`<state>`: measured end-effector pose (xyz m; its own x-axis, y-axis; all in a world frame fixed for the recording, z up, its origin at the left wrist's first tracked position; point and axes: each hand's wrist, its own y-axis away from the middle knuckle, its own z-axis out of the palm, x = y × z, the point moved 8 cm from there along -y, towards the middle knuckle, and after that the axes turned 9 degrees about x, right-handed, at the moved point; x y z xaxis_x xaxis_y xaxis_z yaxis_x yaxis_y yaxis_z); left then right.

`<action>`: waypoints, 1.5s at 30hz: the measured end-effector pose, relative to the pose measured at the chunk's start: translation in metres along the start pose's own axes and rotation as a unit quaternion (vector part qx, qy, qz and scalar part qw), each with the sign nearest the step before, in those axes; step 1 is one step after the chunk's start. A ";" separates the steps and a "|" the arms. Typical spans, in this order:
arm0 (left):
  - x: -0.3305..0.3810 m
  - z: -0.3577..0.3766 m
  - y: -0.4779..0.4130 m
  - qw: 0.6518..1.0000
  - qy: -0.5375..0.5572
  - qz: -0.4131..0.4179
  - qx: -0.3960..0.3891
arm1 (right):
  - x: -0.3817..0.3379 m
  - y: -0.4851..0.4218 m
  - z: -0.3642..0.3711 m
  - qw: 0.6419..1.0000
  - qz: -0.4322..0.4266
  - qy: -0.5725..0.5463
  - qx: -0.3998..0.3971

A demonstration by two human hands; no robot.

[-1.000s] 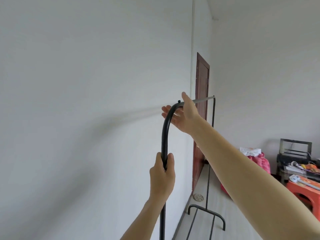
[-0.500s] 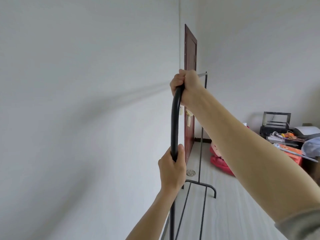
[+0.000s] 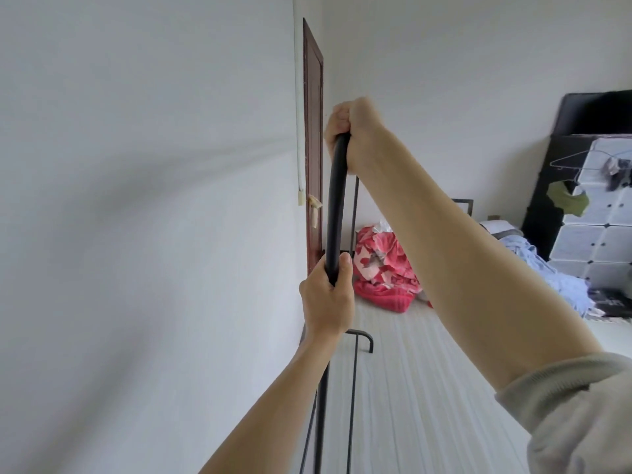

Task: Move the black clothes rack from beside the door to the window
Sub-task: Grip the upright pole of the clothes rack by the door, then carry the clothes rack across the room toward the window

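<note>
The black clothes rack (image 3: 336, 203) stands along the white left wall, its near upright tube in front of me. My left hand (image 3: 327, 299) is wrapped around that tube at mid height. My right hand (image 3: 352, 130) grips the rack's upper bend above it, and my forearm hides the top rail. The rack's far upright (image 3: 354, 213) and its far foot (image 3: 363, 338) show beyond my left hand, with thin lower rails running back toward me over the floor. The dark red door (image 3: 313, 145) is in the left wall just past the rack. No window is in view.
A red and pink bundle of bedding (image 3: 384, 268) lies on the pale striped floor near the door. At right are a white cube cabinet (image 3: 602, 213) with hangers, a black panel (image 3: 595, 112) behind it, and light blue cloth (image 3: 547, 268) heaped low.
My right hand went from open beside the top bend to closed on it. The view has swung right and downward, bringing the cabinet and blue cloth into sight. My left hand kept its grip.
</note>
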<state>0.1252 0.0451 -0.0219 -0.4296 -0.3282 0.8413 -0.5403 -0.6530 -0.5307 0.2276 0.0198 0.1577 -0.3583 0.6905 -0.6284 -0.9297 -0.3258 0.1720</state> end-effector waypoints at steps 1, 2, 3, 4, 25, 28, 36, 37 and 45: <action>0.001 0.002 0.001 1.000 0.006 0.001 -0.005 | -0.002 0.001 -0.002 1.000 0.001 -0.003 0.007; 0.002 0.005 0.002 1.000 0.010 0.002 -0.009 | -0.006 0.002 -0.004 1.000 -0.006 0.001 0.013; 0.003 0.007 0.003 1.000 0.011 0.003 -0.014 | -0.011 0.002 -0.006 1.000 -0.016 0.005 0.017; 0.003 0.009 0.003 1.000 0.013 0.003 -0.020 | -0.013 0.003 -0.009 0.999 -0.023 0.013 0.020; -0.017 0.172 0.001 0.978 0.114 -0.010 -0.174 | -0.156 -0.018 -0.123 0.961 -0.191 -0.003 0.199; -0.017 0.201 0.004 0.974 0.116 -0.008 -0.192 | -0.178 -0.024 -0.141 0.954 -0.208 -0.018 0.214; -0.025 0.280 0.006 0.965 0.127 -0.022 -0.229 | -0.238 -0.046 -0.182 0.936 -0.266 -0.027 0.227; -0.026 0.288 0.006 0.964 0.126 -0.022 -0.231 | -0.243 -0.050 -0.186 0.936 -0.266 -0.035 0.228; -0.046 0.338 -0.016 0.962 0.118 -0.027 -0.245 | -0.270 -0.095 -0.205 0.919 -0.304 -0.035 0.247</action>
<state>0.3977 -0.1600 -0.0170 -0.5129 -0.1009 0.8525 -0.8175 -0.2459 -0.5209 0.4306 -0.2678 0.1559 0.2514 0.6930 -0.6757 -0.8794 0.4551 0.1395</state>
